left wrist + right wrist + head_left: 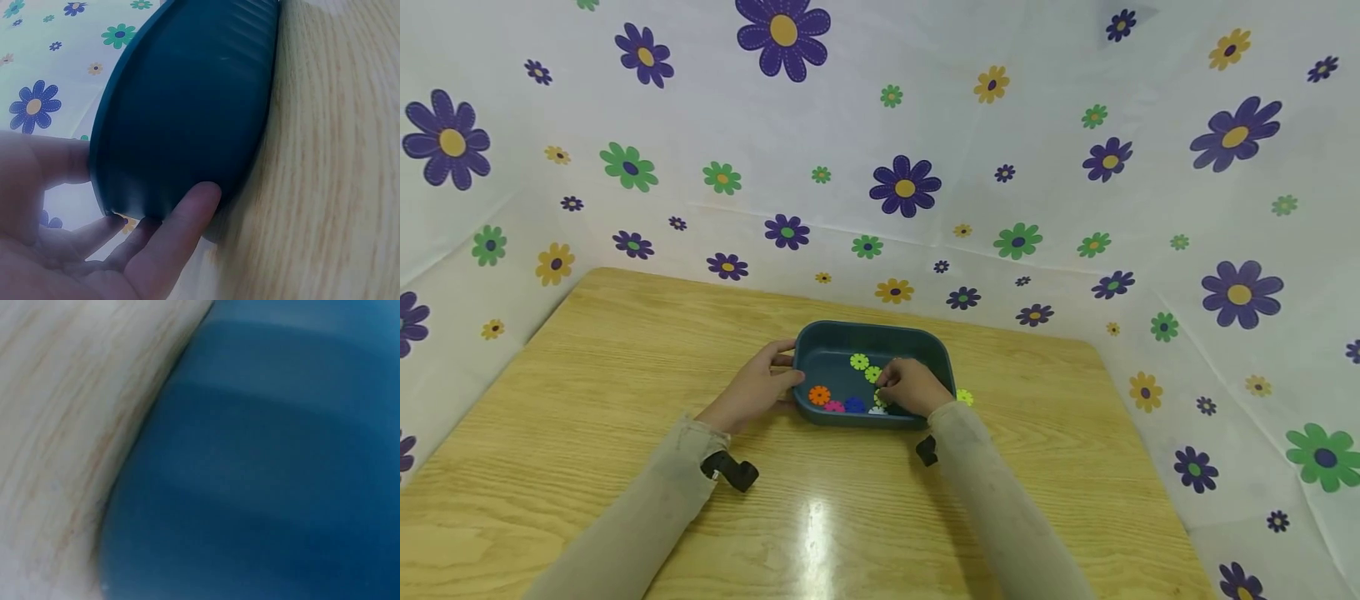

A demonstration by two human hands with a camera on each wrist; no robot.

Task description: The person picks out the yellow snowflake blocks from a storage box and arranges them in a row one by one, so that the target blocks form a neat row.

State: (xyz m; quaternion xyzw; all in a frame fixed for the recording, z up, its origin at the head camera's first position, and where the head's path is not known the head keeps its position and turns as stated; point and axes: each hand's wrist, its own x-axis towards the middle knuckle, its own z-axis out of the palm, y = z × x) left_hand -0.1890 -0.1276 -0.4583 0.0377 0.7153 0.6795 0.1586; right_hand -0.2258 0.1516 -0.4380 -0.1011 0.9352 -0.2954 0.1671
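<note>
A dark teal plastic basin (827, 333) sits on the wooden table. My left hand (754, 390) grips its left end; in the left wrist view, fingers (181, 234) lie against the outer wall and one digit meets the rim. My right hand (916, 387) reaches into the basin's right side, with its curled fingertips pinching a yellow-green notched disc (881, 398), partly hidden. Two more yellow-green discs (859, 361) lie near those fingertips. Along the near wall are an orange disc (819, 395), a pink disc (833, 407), a blue disc (854, 405) and a white disc (877, 411).
Outside the basin, another yellow-green disc (965, 397) lies by its right end, close to my right wrist. A white flower-print cloth (842, 133) stands behind the wooden table (647, 350) and along both sides. The right wrist view shows mostly the basin's outer wall (262, 469).
</note>
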